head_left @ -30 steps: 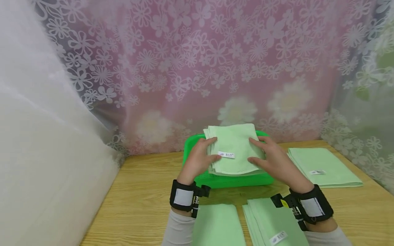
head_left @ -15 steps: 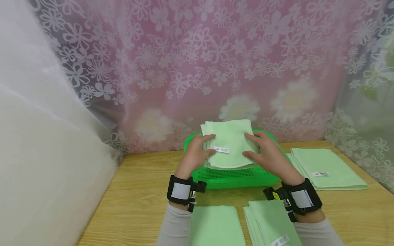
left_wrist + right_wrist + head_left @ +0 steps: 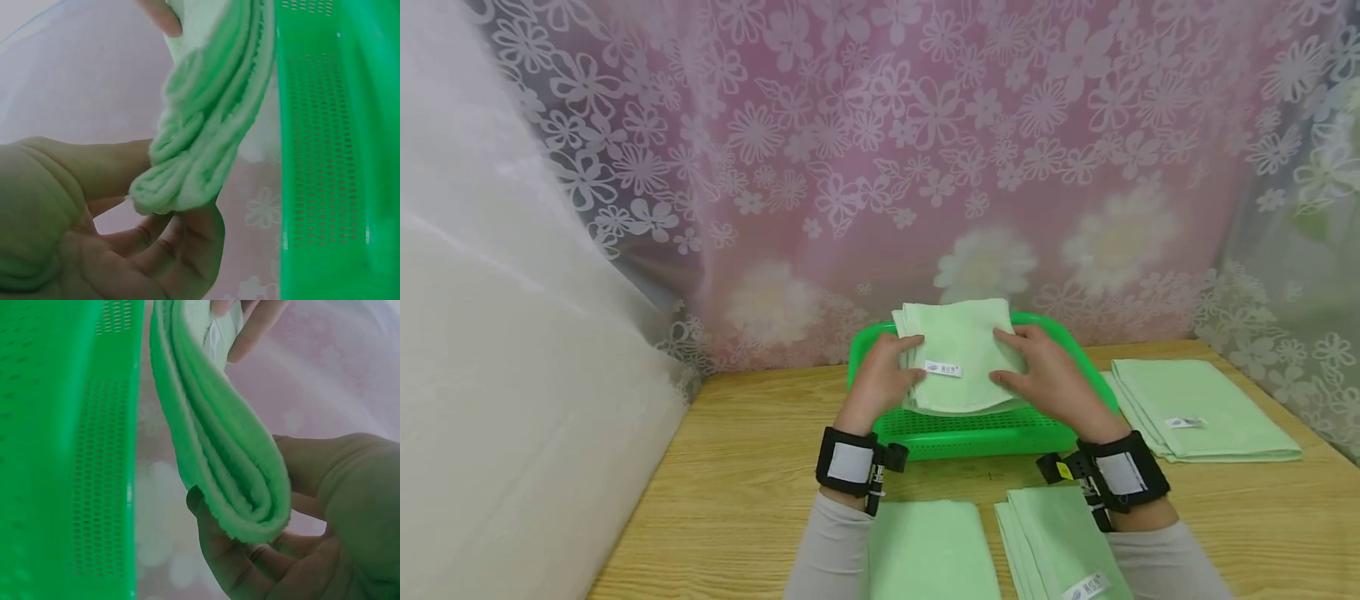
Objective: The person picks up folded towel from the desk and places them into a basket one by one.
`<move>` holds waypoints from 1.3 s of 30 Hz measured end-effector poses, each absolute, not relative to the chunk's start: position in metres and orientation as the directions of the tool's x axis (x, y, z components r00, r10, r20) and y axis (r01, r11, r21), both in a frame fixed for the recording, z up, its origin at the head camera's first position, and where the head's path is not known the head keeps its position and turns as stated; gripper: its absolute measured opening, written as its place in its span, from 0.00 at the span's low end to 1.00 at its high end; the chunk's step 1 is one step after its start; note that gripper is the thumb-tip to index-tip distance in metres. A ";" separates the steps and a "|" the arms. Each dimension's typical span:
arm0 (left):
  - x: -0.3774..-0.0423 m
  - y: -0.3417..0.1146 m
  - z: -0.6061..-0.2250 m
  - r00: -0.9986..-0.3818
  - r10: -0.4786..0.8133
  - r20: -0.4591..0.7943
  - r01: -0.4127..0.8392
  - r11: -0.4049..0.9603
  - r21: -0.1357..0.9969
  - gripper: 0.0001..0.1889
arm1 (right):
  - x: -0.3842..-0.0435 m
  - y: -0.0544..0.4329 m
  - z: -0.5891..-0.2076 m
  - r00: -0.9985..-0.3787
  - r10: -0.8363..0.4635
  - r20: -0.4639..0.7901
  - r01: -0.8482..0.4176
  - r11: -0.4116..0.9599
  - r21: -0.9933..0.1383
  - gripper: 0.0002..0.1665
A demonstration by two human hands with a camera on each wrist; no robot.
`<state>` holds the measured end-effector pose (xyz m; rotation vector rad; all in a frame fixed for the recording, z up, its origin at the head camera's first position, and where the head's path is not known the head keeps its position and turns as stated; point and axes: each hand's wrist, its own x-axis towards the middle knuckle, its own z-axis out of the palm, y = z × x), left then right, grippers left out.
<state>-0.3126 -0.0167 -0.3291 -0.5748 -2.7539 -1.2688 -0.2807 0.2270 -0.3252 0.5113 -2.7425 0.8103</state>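
Both hands hold a folded light green towel [image 3: 966,350] with a white label, above a green plastic basket [image 3: 977,443]. My left hand [image 3: 880,379] grips its left edge, where the left wrist view shows several folded layers of the towel [image 3: 206,125] pinched between thumb and fingers. At the other edge my right hand [image 3: 1048,379] pinches the rounded fold; in the right wrist view the towel [image 3: 231,450] lies between thumb and fingers. Most of the fingers are hidden under the cloth in the head view. The basket [image 3: 319,156] stands apart from the towel there.
A folded green towel [image 3: 1210,408] lies on the wooden table [image 3: 737,483] to the right of the basket. Two more folded towels, one plain [image 3: 932,550] and one labelled [image 3: 1060,542], lie in front. A floral curtain [image 3: 850,167] hangs behind.
The held towel has moved slightly left and up, then dipped a little, with both hands keeping their grip. More of the basket's inside shows below and right of the towel.
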 end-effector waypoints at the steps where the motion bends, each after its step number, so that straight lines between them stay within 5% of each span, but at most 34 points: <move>1: -0.314 -0.016 -0.332 -0.931 0.309 0.192 0.348 0.602 0.719 0.29 | -0.283 0.227 -0.328 -0.915 -0.263 0.306 -0.387 0.787 -0.480 0.42; 16: -0.327 -0.007 -0.372 -0.931 0.354 0.085 0.320 0.683 0.657 0.34 | -0.303 0.221 -0.373 -0.924 -0.304 0.231 -0.379 0.802 -0.462 0.34; 39: -0.329 -0.005 -0.385 -0.916 0.400 0.004 0.329 0.747 0.577 0.29 | -0.302 0.212 -0.381 -0.919 -0.362 0.156 -0.391 0.782 -0.486 0.23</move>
